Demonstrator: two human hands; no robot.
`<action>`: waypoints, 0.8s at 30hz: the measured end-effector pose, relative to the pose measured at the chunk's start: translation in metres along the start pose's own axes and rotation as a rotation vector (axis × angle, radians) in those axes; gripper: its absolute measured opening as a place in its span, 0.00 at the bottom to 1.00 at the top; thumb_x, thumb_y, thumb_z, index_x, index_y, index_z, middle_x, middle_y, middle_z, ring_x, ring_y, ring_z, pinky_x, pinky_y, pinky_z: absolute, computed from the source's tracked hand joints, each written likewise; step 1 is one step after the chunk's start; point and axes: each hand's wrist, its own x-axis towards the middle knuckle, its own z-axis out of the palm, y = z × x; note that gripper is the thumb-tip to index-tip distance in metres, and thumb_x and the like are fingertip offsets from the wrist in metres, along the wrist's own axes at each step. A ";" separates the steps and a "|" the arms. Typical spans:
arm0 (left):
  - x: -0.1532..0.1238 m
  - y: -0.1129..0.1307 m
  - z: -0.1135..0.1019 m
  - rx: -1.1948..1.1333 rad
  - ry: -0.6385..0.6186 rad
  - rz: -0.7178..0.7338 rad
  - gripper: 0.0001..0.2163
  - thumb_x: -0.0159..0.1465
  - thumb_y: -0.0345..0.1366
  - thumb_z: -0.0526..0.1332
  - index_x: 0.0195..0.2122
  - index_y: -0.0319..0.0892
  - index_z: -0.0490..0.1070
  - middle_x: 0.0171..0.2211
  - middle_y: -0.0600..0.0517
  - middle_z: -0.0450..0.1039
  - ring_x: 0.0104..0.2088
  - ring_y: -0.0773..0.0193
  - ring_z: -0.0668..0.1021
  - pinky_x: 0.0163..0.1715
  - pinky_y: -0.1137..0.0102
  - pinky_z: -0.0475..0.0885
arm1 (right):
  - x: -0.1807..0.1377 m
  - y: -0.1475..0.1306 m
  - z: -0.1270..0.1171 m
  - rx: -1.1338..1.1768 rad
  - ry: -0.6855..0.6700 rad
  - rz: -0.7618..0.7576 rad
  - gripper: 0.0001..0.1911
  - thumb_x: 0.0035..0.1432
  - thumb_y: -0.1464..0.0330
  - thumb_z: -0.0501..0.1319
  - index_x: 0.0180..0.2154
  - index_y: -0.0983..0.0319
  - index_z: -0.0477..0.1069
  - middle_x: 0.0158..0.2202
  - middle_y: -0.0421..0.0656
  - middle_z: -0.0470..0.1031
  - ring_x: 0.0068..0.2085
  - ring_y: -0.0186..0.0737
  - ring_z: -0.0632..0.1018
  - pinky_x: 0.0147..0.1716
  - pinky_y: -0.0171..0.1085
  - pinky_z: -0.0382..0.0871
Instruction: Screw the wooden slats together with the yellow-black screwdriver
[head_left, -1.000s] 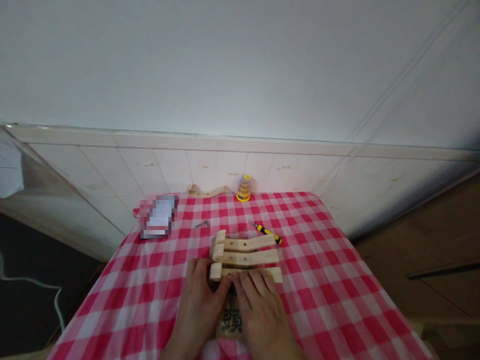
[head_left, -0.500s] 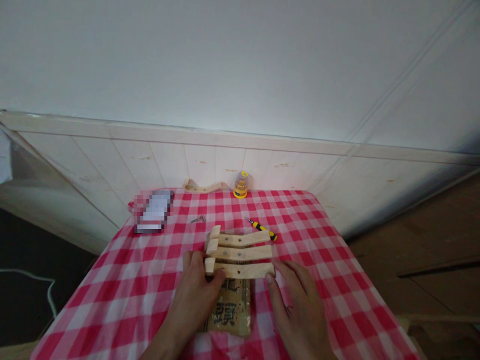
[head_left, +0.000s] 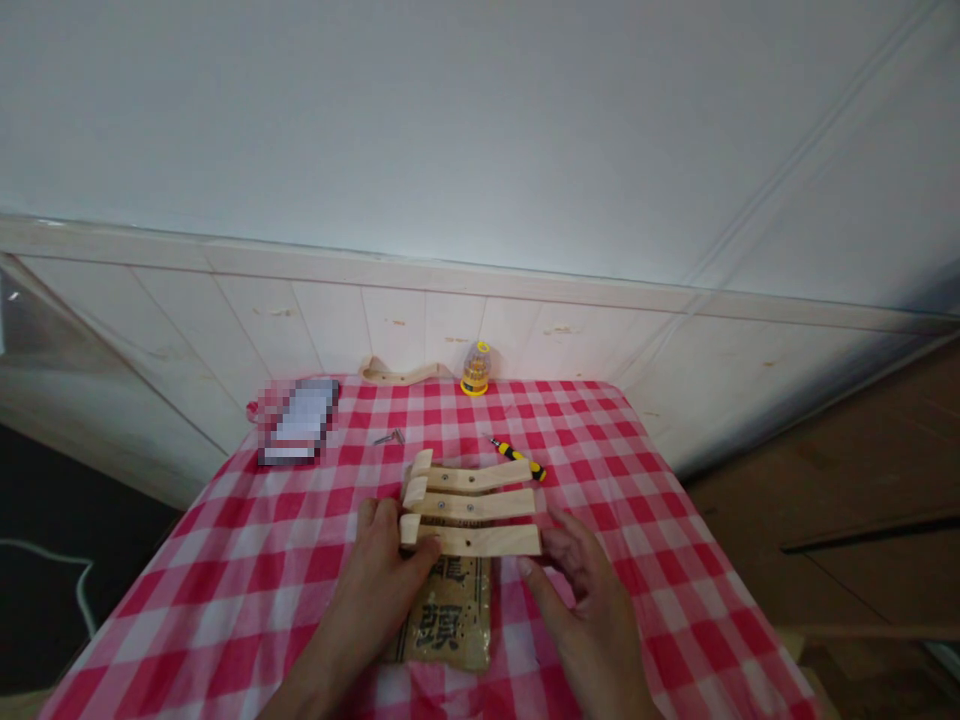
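Three pale wooden hooks lie one behind another, each with a curled left end and two holes. The nearest wooden hook (head_left: 495, 541) is gripped near its curled end by my left hand (head_left: 382, 555), the thumb lying on its front face. Around its right end my right hand (head_left: 589, 600) is spread, thumb in front and fingers behind; the thumb sits just below the wood. Screw heads show in the holes of the middle hook (head_left: 495, 503) and the far hook (head_left: 491, 478). Under the hooks is a brown printed package (head_left: 450, 625).
Behind the hooks lies a yellow-and-black screwdriver (head_left: 517, 458), with small metal screws (head_left: 390, 437) to its left. A dome-shaped bit case (head_left: 475, 370) and another wooden hook (head_left: 401, 374) are by the wall. A blurred phone (head_left: 301, 420) rests on the checked tablecloth (head_left: 247, 560).
My right thumb has come off the nearest hook's right end, and the right fingers have opened a little. My left hand keeps its hold. The whole view has shifted slightly.
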 end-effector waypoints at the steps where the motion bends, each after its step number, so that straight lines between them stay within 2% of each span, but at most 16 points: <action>1: 0.001 -0.001 0.000 -0.004 -0.002 0.001 0.16 0.59 0.48 0.57 0.41 0.43 0.64 0.44 0.46 0.63 0.48 0.50 0.71 0.50 0.54 0.71 | 0.000 -0.001 0.000 0.051 0.002 0.018 0.25 0.61 0.62 0.66 0.59 0.56 0.69 0.47 0.48 0.84 0.45 0.49 0.85 0.47 0.47 0.79; 7: 0.001 -0.001 -0.001 -0.016 -0.010 -0.002 0.16 0.57 0.49 0.58 0.39 0.42 0.66 0.43 0.46 0.64 0.46 0.49 0.72 0.49 0.54 0.71 | 0.002 -0.018 0.005 0.239 -0.006 0.070 0.20 0.59 0.63 0.67 0.53 0.56 0.74 0.47 0.48 0.84 0.47 0.48 0.85 0.49 0.46 0.79; 13: 0.001 -0.001 -0.003 -0.024 -0.017 -0.005 0.19 0.57 0.49 0.59 0.43 0.42 0.68 0.43 0.47 0.65 0.47 0.50 0.72 0.49 0.55 0.71 | 0.003 -0.028 0.003 0.183 -0.027 0.111 0.15 0.59 0.64 0.68 0.48 0.57 0.80 0.45 0.48 0.85 0.45 0.49 0.85 0.48 0.47 0.79; 16: 0.001 -0.001 -0.003 -0.014 -0.023 -0.008 0.19 0.58 0.49 0.58 0.45 0.41 0.68 0.44 0.47 0.65 0.47 0.50 0.72 0.50 0.55 0.70 | 0.002 -0.027 0.004 0.195 0.007 0.103 0.15 0.58 0.64 0.68 0.48 0.58 0.80 0.44 0.48 0.85 0.44 0.50 0.85 0.48 0.47 0.80; 24: -0.001 0.003 -0.005 -0.011 -0.024 0.004 0.15 0.60 0.45 0.58 0.44 0.42 0.68 0.43 0.47 0.65 0.49 0.50 0.72 0.50 0.55 0.71 | 0.003 -0.027 0.003 0.157 -0.027 0.100 0.15 0.60 0.64 0.67 0.48 0.59 0.79 0.45 0.48 0.85 0.45 0.50 0.85 0.49 0.50 0.79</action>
